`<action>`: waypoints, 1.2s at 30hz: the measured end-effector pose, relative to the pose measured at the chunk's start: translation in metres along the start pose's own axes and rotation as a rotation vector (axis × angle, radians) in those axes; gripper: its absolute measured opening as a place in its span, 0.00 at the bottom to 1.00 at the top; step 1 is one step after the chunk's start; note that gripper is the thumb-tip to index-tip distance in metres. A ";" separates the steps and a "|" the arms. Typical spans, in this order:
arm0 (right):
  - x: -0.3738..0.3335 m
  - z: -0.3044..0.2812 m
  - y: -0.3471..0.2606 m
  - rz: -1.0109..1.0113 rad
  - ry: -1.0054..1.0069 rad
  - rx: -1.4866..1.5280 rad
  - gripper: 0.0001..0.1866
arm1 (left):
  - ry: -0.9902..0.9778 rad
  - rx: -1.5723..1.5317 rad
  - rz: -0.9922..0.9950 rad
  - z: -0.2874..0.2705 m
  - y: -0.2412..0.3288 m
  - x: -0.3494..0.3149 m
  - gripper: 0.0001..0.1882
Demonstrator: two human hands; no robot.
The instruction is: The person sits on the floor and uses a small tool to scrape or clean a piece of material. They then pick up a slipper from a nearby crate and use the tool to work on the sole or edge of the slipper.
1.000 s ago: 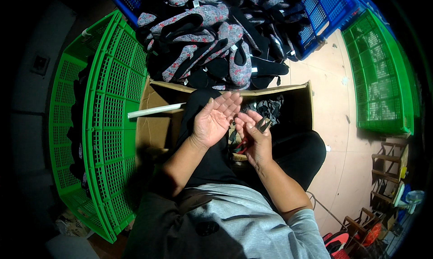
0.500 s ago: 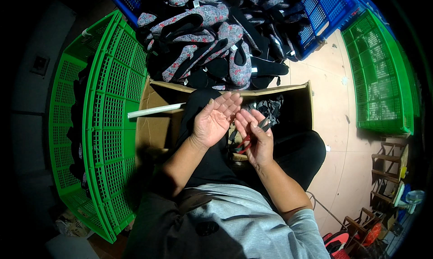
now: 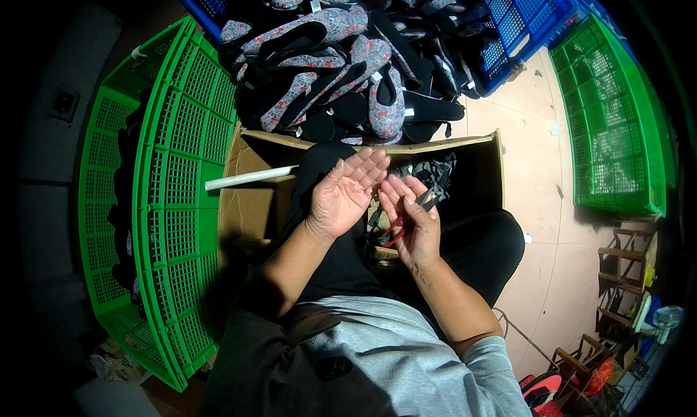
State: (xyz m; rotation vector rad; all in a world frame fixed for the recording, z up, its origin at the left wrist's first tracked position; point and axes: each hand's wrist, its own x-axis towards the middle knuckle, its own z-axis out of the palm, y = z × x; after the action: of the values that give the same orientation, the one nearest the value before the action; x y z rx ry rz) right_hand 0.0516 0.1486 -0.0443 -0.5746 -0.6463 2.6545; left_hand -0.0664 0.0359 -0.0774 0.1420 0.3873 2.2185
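Note:
My left hand (image 3: 343, 195) is palm up with its fingers stretched out, and nothing lies in it. Close beside it, fingertips nearly touching, my right hand (image 3: 415, 224) is turned palm up too. Its thumb presses on a pair of scissors (image 3: 394, 236), with red handle loops below the fingers and a dark end past the thumb; the palm and fingers partly cover them. Ahead of both hands lies a heap of slippers (image 3: 385, 104), black inside and grey with red flowers outside, some with white tags.
Below my hands is an open box (image 3: 268, 137) with grey and black scraps (image 3: 438, 176) inside. A white tube (image 3: 250, 177) juts over its left side. Green crates (image 3: 190, 163) stand left and right (image 3: 610, 119); a blue crate (image 3: 519, 25) is behind. Wooden racks (image 3: 623, 261) stand at far right.

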 end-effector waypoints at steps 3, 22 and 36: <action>0.000 -0.001 0.001 -0.008 -0.010 -0.019 0.20 | -0.006 0.001 0.003 0.001 0.000 0.000 0.27; 0.000 -0.001 0.000 0.008 0.014 -0.018 0.21 | 0.004 -0.001 -0.002 0.001 0.001 0.000 0.27; 0.000 -0.001 0.002 -0.001 0.021 -0.045 0.19 | 0.020 0.021 -0.006 0.002 0.001 -0.001 0.27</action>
State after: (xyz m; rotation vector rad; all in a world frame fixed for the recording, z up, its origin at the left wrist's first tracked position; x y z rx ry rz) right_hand 0.0519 0.1473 -0.0460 -0.6140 -0.7019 2.6347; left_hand -0.0658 0.0350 -0.0749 0.1294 0.4215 2.2117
